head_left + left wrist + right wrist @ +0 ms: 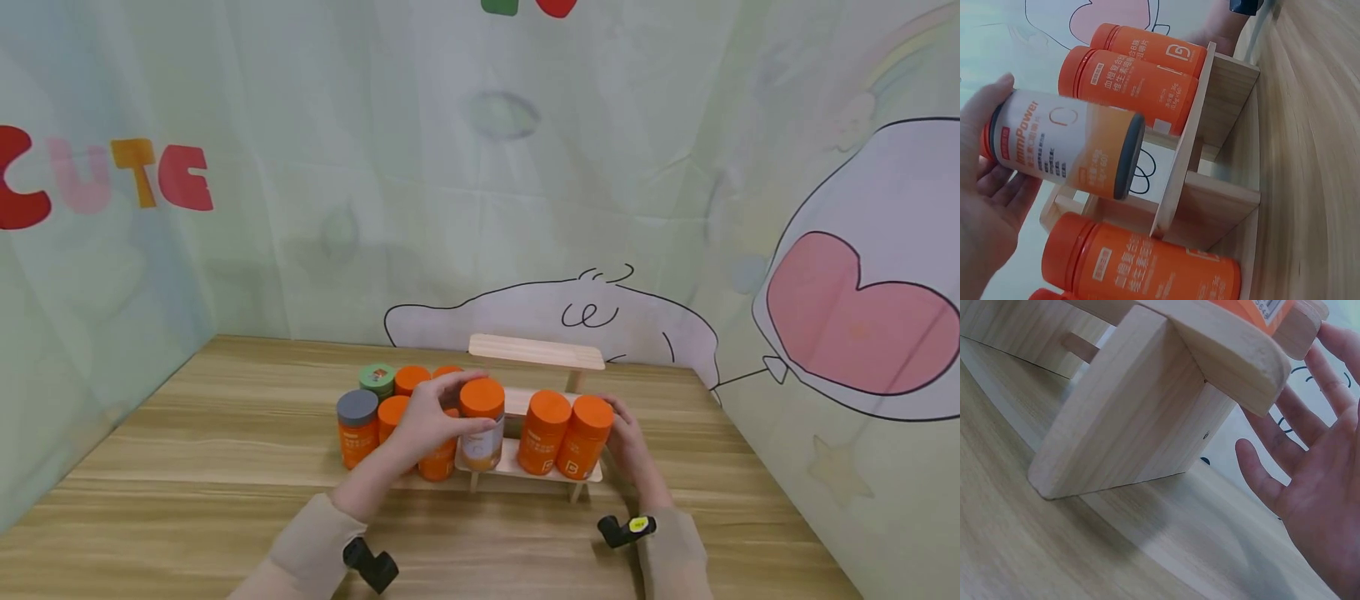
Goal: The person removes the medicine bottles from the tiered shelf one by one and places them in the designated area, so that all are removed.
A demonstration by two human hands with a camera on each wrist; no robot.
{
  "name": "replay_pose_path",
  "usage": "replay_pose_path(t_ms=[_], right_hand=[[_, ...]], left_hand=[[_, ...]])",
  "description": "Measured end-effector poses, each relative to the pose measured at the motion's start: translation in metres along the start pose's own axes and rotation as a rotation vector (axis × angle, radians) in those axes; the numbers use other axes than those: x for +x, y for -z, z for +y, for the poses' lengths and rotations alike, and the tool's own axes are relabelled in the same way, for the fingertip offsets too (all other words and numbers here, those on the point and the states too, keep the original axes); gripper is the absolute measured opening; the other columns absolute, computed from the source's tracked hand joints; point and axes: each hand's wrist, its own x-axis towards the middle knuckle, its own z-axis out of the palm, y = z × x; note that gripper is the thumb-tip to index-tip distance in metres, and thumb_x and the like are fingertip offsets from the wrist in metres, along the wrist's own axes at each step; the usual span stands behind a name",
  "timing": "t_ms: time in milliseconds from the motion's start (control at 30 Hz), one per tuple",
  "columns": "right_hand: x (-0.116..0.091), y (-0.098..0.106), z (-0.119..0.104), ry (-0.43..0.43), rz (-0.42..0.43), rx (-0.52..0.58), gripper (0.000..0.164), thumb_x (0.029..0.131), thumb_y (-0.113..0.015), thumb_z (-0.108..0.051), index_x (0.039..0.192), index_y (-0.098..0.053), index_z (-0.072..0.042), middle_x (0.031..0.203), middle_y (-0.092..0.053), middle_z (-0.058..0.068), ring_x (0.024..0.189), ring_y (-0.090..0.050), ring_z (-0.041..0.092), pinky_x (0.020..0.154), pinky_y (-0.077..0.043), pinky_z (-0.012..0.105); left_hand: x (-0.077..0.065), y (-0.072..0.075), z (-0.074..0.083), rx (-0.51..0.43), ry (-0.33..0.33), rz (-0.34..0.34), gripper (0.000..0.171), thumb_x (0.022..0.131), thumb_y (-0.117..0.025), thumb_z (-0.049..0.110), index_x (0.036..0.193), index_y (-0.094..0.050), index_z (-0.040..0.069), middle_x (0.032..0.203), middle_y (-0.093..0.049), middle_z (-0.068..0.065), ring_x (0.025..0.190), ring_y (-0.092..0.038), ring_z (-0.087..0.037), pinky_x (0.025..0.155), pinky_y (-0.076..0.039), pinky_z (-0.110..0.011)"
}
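Observation:
My left hand (pixel 429 419) grips a supplement bottle (pixel 483 433) with an orange cap and a white-to-orange label. In the left wrist view that bottle (pixel 1063 140) is tilted, its dark base apart from the shelf's front board. Two orange bottles (pixel 545 433) stand side by side on the lowest step of a small wooden tiered rack (pixel 536 352). At the rack's right end is my right hand (pixel 628 442), beside the outermost orange bottle (pixel 587 437). The right wrist view shows this hand (pixel 1319 469) with fingers extended by the step's end.
Left of the rack, several more bottles are grouped on the wooden table (pixel 225 417). Among them are a grey-capped orange bottle (pixel 358 429) and a green-lidded one (pixel 377 379). A printed cloth backdrop (pixel 337 208) rises behind the table.

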Motion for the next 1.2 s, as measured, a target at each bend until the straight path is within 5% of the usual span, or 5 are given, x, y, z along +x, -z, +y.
replay_pose_path(t_ms=[233, 633, 967, 1200], right_hand=[[0.000, 0.001, -0.001, 0.012, -0.021, 0.000, 0.037, 0.104, -0.029, -0.012, 0.111, -0.058, -0.034, 0.107, -0.062, -0.018, 0.099, -0.058, 0.002, 0.089, -0.047, 0.020], [0.000, 0.002, 0.000, -0.001, -0.012, -0.002, 0.035, 0.104, -0.030, -0.014, 0.112, -0.058, -0.034, 0.107, -0.062, -0.017, 0.100, -0.058, 0.002, 0.090, -0.047, 0.021], [0.000, 0.000, 0.000, 0.011, -0.022, 0.023, 0.037, 0.103, -0.030, -0.012, 0.112, -0.058, -0.034, 0.107, -0.062, -0.017, 0.099, -0.058, 0.002, 0.089, -0.047, 0.020], [0.000, 0.000, 0.000, 0.020, -0.027, 0.034, 0.039, 0.103, -0.029, -0.010, 0.111, -0.059, -0.034, 0.106, -0.062, -0.017, 0.098, -0.058, 0.001, 0.088, -0.047, 0.020]], left_hand=[[-0.007, 0.011, -0.001, -0.023, -0.049, -0.082, 0.061, 0.079, -0.082, 0.014, 0.134, -0.057, 0.006, 0.128, -0.064, -0.015, 0.106, -0.065, -0.024, 0.092, -0.055, -0.034], [-0.019, 0.032, -0.015, -0.034, -0.181, -0.176, 0.062, 0.075, -0.085, 0.014, 0.127, -0.058, -0.006, 0.117, -0.067, -0.023, 0.095, -0.066, -0.006, 0.087, -0.055, -0.026], [-0.027, 0.045, -0.027, -0.077, -0.296, -0.261, 0.055, 0.070, -0.086, 0.006, 0.117, -0.062, -0.007, 0.109, -0.069, 0.009, 0.094, -0.067, -0.006, 0.085, -0.056, -0.027], [-0.032, 0.049, -0.035, -0.014, -0.242, -0.270, 0.055, 0.069, -0.086, 0.006, 0.118, -0.062, -0.001, 0.108, -0.070, -0.015, 0.093, -0.067, -0.007, 0.084, -0.056, -0.027]])
